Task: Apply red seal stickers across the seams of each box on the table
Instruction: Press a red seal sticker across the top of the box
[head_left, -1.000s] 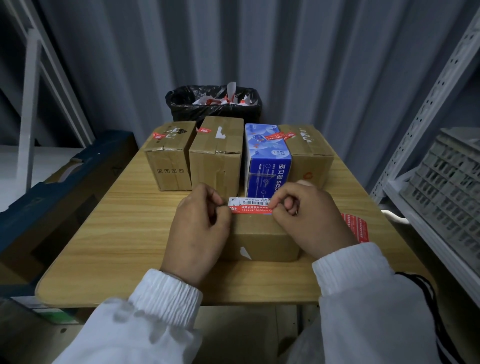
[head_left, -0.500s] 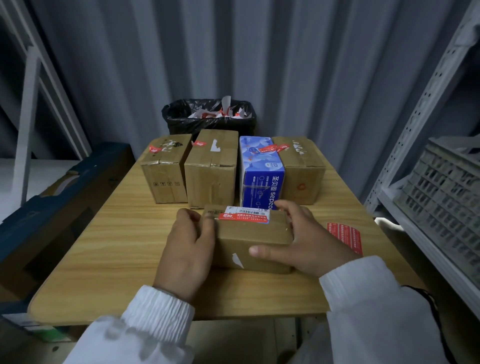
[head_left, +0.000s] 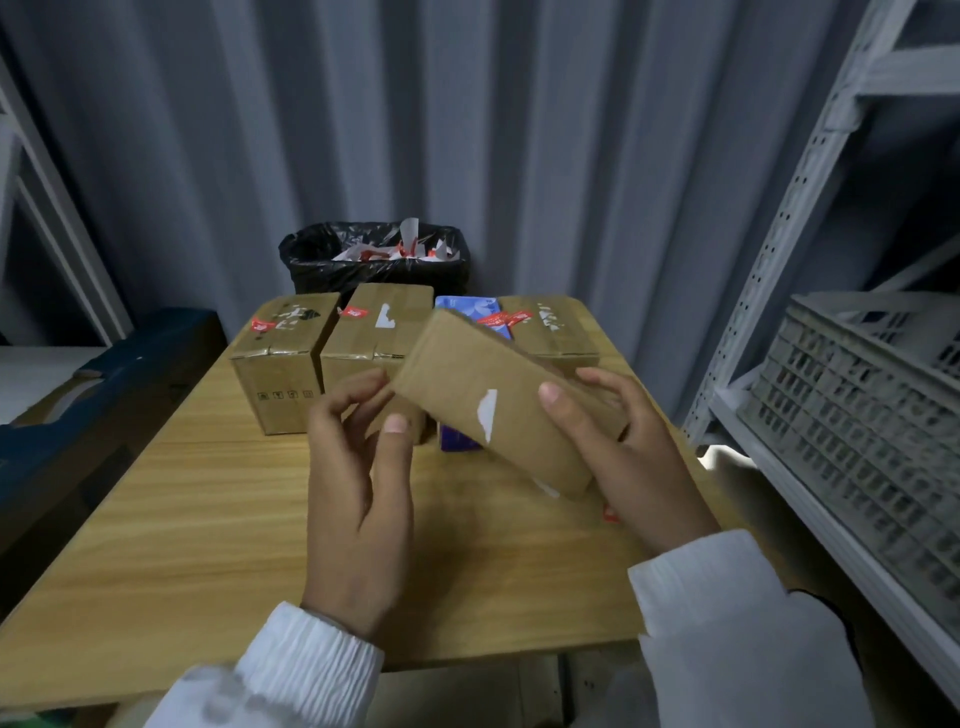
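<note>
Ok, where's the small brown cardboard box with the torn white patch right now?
Lifted off the wooden table at centre frame, the small brown cardboard box tilts between both hands, right hand gripping, ahead of the row of boxes.

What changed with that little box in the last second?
The small cardboard box was lifted off the table and tilted, so its labelled top now faces away. The right hand grips it; the left hand has let go and touches only its near end. The four boxes behind and the bin stayed put.
</note>
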